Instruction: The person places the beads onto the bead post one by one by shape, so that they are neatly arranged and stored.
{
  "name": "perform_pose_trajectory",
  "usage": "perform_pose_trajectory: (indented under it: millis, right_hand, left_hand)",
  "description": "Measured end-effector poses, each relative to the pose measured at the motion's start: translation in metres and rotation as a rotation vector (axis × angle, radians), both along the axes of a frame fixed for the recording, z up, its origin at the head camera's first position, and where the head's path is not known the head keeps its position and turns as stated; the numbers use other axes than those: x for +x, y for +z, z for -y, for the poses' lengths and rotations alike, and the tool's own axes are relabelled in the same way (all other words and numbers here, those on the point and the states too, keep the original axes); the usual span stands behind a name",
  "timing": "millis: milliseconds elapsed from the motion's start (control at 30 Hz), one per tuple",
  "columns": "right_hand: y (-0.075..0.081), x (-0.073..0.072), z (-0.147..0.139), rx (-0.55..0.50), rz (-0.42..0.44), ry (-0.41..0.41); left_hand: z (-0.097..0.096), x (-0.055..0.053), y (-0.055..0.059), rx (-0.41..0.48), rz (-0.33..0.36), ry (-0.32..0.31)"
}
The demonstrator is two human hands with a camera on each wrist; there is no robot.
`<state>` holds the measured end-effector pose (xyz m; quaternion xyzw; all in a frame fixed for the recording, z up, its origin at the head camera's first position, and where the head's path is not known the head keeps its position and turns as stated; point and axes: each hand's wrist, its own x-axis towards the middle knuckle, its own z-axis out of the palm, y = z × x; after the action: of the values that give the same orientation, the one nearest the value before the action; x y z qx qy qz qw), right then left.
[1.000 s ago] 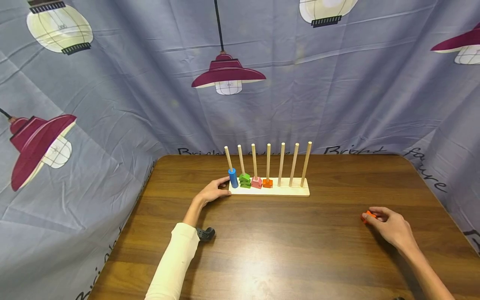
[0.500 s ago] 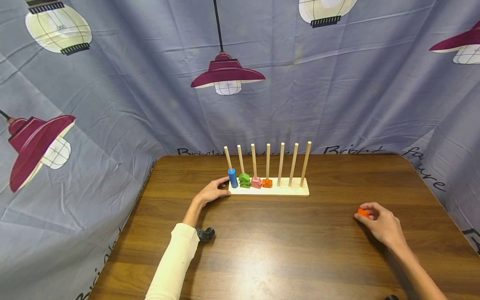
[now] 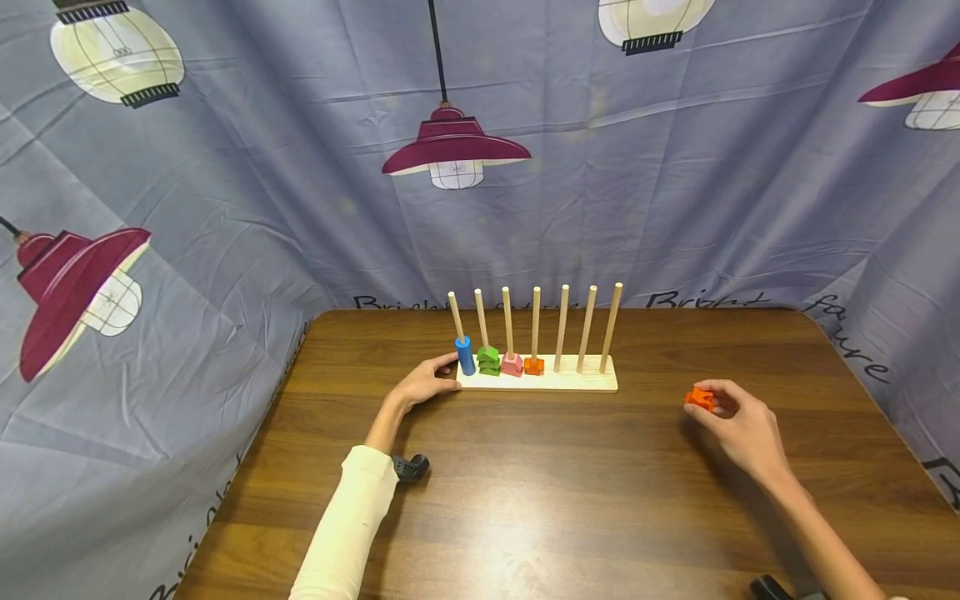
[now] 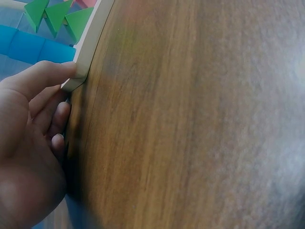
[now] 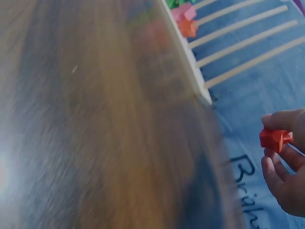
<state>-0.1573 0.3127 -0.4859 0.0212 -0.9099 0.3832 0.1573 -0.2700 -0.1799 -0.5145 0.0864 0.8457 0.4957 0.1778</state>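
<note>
A pale wooden peg board (image 3: 577, 382) with a row of upright pegs stands toward the back of the table. My left hand (image 3: 423, 383) holds its left end, thumb at the front corner (image 4: 71, 76). Blue cylinders (image 3: 466, 358) are stacked on the leftmost peg, beside green triangular blocks (image 3: 489, 363). A pink block (image 3: 512, 365) and an orange block (image 3: 534, 367) sit low on the following two pegs; the three pegs at the right are bare. Right of the board, my right hand (image 3: 742, 425) pinches an orange block (image 3: 700, 398) with a notched, star-like outline (image 5: 272, 139) between thumb and fingers.
The brown wooden table (image 3: 525, 483) reaches back to a grey-blue curtain (image 3: 480, 233) printed with lamps. A dark strap piece (image 3: 411, 468) sits at my left wrist, and another dark piece (image 3: 768, 587) shows at the lower right by my right forearm.
My right hand has moved left and away from me, toward the board, carrying the orange block. My left hand and the peg board have stayed in place.
</note>
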Motion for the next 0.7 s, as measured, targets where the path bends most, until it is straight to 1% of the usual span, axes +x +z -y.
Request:
perform_pose_trajectory:
  millis: [133,300,500,700]
  right_hand:
    - [0.007,-0.006,0.014,-0.049,-0.051,0.038]
    - [0.018,-0.014,0.031,-0.111,-0.066,0.069]
    - [0.033,-0.023,0.054,-0.135,-0.09,0.089]
    - [0.055,-0.037,0.075,-0.136,-0.173,0.159]
  left_hand:
    - [0.001,0.0,0.0,0.0,-0.004,-0.003]
    - [0.002,-0.001,0.001,0.005,-0.008,0.0]
    - [0.001,0.0,0.0,-0.014,-0.013,-0.004]
    - [0.0,-0.001,-0.002,-0.006,-0.01,0.006]
